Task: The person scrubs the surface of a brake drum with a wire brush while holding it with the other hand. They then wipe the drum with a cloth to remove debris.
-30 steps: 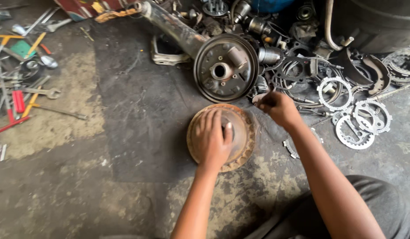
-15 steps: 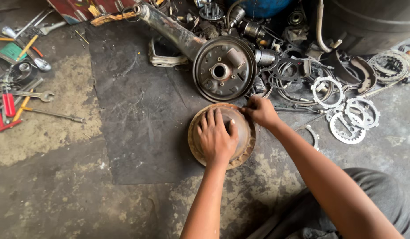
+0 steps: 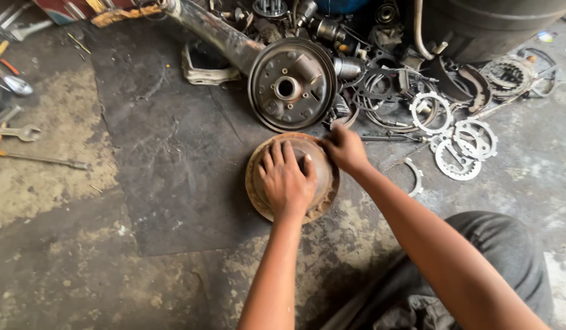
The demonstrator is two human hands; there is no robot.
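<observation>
A rusty brake drum (image 3: 292,211) lies flat on the dark mat (image 3: 166,153) spread over the concrete floor (image 3: 50,269), near the middle of the scene. The left hand (image 3: 287,180) rests spread open on top of the drum, palm down, fingers pointing far. The right hand (image 3: 344,148) curls its fingers over the drum's far right rim, gripping it.

Just beyond the drum, almost touching its far edge, stands one round backing plate (image 3: 292,84) on the end of an axle tube (image 3: 218,33) that runs off to the far left. To the right of it lies a tangle of dark springs and gaskets (image 3: 381,101). Further right, three pale toothed rings (image 3: 457,143) lie together on the floor, with one curved metal strip (image 3: 415,177) nearer. At the far left edge lie one open-end wrench (image 3: 17,131) and one long thin rod (image 3: 41,160). A large black drum (image 3: 491,24) stands far right.
</observation>
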